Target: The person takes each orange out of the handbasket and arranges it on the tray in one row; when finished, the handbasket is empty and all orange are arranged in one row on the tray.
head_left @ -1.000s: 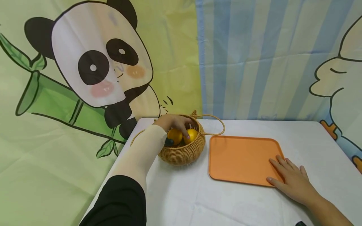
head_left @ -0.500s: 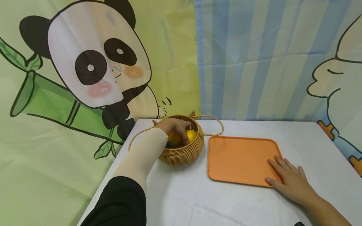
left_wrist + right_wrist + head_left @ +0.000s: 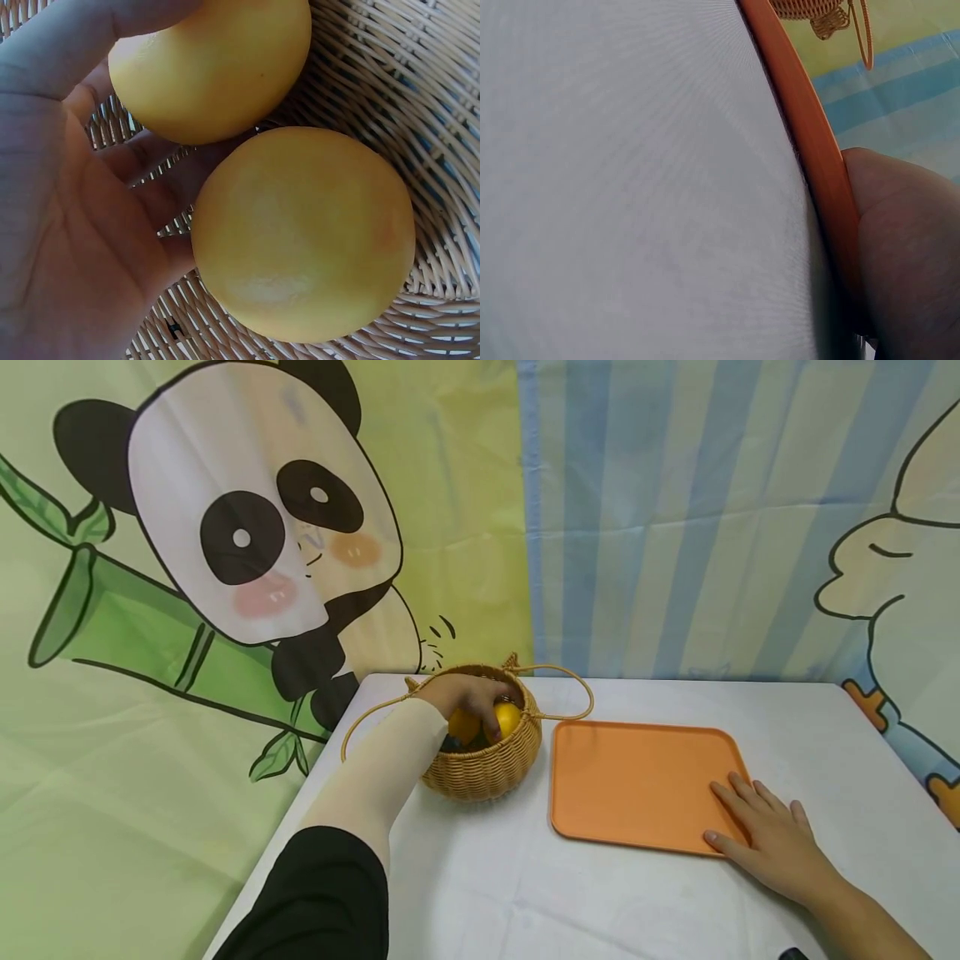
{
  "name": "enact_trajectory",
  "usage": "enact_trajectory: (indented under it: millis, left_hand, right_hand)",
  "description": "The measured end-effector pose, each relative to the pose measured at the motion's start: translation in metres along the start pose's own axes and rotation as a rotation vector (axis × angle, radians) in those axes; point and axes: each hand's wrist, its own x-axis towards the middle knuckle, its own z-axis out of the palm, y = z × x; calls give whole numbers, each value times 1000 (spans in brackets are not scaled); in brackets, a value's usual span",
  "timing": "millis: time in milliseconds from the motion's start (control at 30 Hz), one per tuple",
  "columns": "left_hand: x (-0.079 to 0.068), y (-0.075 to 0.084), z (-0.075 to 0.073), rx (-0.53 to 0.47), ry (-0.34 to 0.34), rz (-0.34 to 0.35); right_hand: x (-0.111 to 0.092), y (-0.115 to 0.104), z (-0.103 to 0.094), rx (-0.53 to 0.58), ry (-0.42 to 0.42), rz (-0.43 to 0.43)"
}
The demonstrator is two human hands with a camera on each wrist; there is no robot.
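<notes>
In the head view my left hand [image 3: 472,697] reaches down into a round wicker basket [image 3: 480,777]. Its thumb and fingers grip a smooth yellow fruit [image 3: 508,718]; the left wrist view shows the thumb over this yellow fruit [image 3: 217,67] and some fingers behind it. A second, more orange round fruit [image 3: 463,725] lies beside it, under the palm. My right hand [image 3: 776,839] rests on the right edge of an orange tray [image 3: 645,785], its fingers straight and spread. The right wrist view has the thumb [image 3: 907,240] against the tray's rim [image 3: 810,127].
A white-covered table [image 3: 600,902] bears the basket and tray, the tray to the basket's right. The basket's rope handle [image 3: 588,693] loops out towards the tray. Printed curtains [image 3: 675,527] hang behind the table. A small dark object [image 3: 792,954] shows at the bottom edge.
My left fingers have settled deeper around the yellow fruit, and the thumb has shifted slightly. The view has moved a little. The right hand stays on the tray.
</notes>
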Motion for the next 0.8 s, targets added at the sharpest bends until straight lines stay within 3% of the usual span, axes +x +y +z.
enact_trajectory:
  millis: [367, 800]
  left_hand:
    - [-3, -10, -4, -68, -4, 53]
    - [-21, -4, -17, -73, -8, 125]
  right_hand:
    - [0, -1, 2, -1, 3, -5]
    - [1, -2, 0, -8, -8, 19]
